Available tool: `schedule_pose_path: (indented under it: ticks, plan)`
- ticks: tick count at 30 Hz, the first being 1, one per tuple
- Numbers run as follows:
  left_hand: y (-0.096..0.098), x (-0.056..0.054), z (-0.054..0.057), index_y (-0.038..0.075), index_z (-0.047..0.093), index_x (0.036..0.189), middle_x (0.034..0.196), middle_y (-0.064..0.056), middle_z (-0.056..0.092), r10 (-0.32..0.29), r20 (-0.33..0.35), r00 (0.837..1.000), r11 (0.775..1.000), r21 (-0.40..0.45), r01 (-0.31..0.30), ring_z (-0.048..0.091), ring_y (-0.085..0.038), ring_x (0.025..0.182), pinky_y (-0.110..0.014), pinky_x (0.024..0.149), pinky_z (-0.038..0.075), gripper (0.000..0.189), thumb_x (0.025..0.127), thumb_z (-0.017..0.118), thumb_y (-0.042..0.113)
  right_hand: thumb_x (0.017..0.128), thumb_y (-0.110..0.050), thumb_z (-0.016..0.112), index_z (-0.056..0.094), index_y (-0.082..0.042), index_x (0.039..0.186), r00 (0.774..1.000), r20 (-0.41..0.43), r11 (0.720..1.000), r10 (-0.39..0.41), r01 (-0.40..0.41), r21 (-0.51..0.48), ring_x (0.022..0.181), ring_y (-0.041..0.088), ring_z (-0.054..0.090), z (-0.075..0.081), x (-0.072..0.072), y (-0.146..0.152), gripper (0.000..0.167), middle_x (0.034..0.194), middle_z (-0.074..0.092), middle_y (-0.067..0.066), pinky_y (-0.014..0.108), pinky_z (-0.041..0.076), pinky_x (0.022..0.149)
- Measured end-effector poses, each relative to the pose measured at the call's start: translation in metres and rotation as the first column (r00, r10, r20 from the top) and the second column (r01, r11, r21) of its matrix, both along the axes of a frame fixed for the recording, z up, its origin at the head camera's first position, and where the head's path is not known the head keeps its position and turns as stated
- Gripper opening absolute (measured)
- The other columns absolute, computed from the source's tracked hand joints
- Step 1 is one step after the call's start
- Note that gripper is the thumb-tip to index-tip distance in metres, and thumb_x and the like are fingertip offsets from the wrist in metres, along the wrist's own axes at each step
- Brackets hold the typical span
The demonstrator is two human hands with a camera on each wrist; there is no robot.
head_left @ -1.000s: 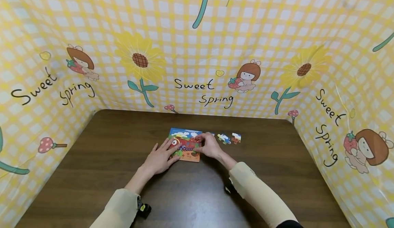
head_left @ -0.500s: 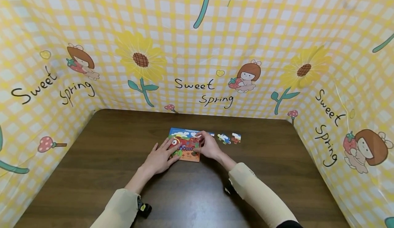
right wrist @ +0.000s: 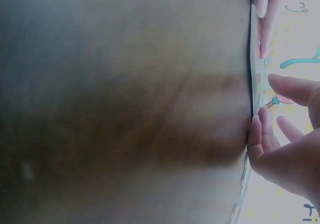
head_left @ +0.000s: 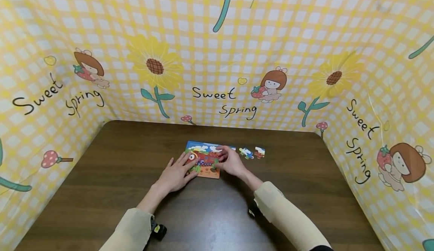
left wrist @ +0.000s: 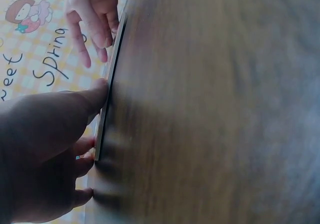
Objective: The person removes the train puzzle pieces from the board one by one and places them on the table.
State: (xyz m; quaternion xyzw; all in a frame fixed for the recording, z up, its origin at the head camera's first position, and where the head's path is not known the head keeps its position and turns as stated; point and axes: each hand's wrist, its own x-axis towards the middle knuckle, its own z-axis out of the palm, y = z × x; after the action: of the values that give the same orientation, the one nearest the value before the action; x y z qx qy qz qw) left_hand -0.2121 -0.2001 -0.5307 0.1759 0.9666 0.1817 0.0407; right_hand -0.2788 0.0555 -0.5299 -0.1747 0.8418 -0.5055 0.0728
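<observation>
A flat jigsaw puzzle [head_left: 207,172] with a red train picture lies on the brown table. My left hand [head_left: 174,175] rests on its left part, fingers spread and covering some of the picture. At the puzzle's right edge is my right hand [head_left: 232,163], its thumb and forefinger over the picture. In the right wrist view that thumb and forefinger stand apart, while the other fingers of the right hand [right wrist: 287,154] bend down by the board's edge [right wrist: 252,58]. From the left wrist, the board [left wrist: 111,73] shows edge-on, with the left thumb [left wrist: 97,96] at its rim.
Two loose jigsaw pieces, one blue and green [head_left: 246,153] and one red and white [head_left: 260,152], lie right of the puzzle. A bluish bit [head_left: 233,148] shows just behind the right hand. Yellow checked cloth [head_left: 203,63] walls the table [head_left: 135,145] at the back and sides.
The right hand shifts very slightly, its fingertips staying over the puzzle's right edge. The left hand stays in place, and the loose pieces lie as before.
</observation>
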Motion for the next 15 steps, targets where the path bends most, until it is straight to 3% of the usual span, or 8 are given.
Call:
schedule_pose_path:
  ticks: [6,15]
  plan:
    - [-0.003,-0.003,-0.009,0.023,0.046,0.170,0.182,-0.019,0.028,0.004,-0.001,1.000,1.000,0.015,-0.004,0.025,-0.046,0.169,-0.080,0.130,0.021,0.063,0.113,0.058,0.047,0.089,0.001,0.088,0.066,0.001,0.143,0.995,-0.090,0.994,0.031,-0.021,0.111,0.096,0.025,0.068,-0.003,0.000,-0.004,0.058,0.124,0.074,0.021,0.036,0.058,0.083]
    - [0.001,0.000,0.001,0.021,0.045,0.170,0.182,-0.019,0.027,0.012,0.026,1.000,1.000,-0.024,-0.011,0.025,-0.046,0.169,-0.079,0.130,0.021,0.061,0.114,0.058,0.042,0.088,-0.003,0.091,0.070,-0.001,0.139,0.993,-0.120,0.993,0.014,0.000,0.116,0.105,0.030,0.068,-0.003,-0.001,-0.007,0.055,0.118,0.070,0.018,0.039,0.059,0.090]
